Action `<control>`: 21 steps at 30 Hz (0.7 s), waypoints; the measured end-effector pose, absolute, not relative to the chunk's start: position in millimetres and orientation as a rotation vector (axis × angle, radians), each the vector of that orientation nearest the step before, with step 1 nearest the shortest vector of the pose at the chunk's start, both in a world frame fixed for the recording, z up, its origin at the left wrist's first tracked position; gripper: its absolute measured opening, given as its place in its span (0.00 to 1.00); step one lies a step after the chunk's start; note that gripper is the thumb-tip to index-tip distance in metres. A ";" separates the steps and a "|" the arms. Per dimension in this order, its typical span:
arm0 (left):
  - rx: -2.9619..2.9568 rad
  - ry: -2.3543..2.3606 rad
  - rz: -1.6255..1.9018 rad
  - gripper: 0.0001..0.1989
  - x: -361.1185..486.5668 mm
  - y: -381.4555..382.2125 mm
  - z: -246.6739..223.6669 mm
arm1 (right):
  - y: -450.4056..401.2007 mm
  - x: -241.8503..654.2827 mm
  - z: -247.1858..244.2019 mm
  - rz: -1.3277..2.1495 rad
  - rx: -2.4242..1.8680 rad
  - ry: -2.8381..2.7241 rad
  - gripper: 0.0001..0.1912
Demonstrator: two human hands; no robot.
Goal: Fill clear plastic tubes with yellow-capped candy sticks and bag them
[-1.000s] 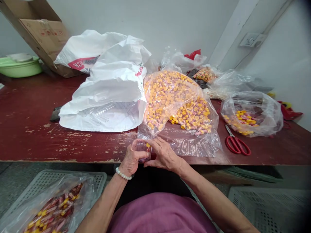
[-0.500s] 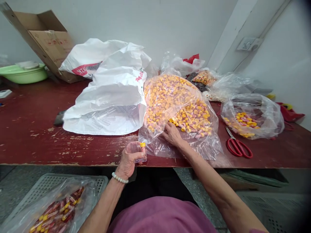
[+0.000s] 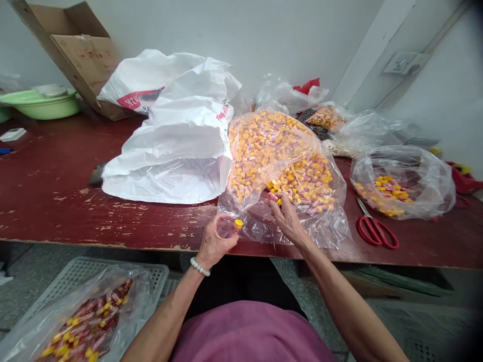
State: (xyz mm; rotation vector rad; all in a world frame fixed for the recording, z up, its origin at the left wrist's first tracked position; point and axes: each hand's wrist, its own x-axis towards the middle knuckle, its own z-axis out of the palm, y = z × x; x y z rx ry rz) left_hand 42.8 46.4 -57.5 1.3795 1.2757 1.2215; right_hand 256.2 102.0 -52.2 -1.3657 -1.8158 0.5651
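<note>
Close to the table's front edge, my left hand (image 3: 218,239) is wrapped round a clear plastic container (image 3: 225,229). A small tube with a yellow cap (image 3: 238,224) stands at the container's right side; whether it is inside or beside it I cannot tell. My right hand (image 3: 285,216) pinches a small red-and-pink tube with a yellow cap (image 3: 274,199) over the mouth of a large clear bag (image 3: 260,226). Many similar yellow-capped tubes (image 3: 302,176) fill that bag. Left of it, a white sack (image 3: 169,125) lies open with clear plastic pieces (image 3: 166,176) inside.
Red-handled scissors (image 3: 377,232) lie right of the bag, before a smaller clear bag (image 3: 433,191) of yellow-capped pieces. A cardboard box (image 3: 88,58) and green basin (image 3: 45,105) stand back left. Below, a grey crate (image 3: 156,271) holds a bag of tubes (image 3: 83,322).
My right hand has drawn back from the bag's mouth, with a yellow-capped tube now showing in its fingers. My left hand has moved right and slightly up with the container, closer to the right.
</note>
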 end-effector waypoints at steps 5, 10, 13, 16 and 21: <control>1.735 1.248 1.100 0.19 53.4 45.7 -52.4 | 64.8 231.1 -19.2 0.727 -1.097 -2.073 0.10; 1.807 1.190 1.065 0.19 55.8 43.7 -51.0 | 68.1 221.6 -19.6 0.715 -1.142 -2.160 0.12; 1.763 1.150 1.089 0.17 59.6 43.5 -53.9 | 69.0 215.8 -19.8 0.646 -1.192 -2.275 0.13; 1.694 1.115 1.108 0.17 63.6 42.9 -53.3 | 69.4 212.5 -14.4 0.540 -1.227 -2.341 0.14; 1.541 1.080 1.105 0.19 60.7 42.7 -48.0 | 69.0 226.9 2.1 0.570 -1.131 -2.090 0.14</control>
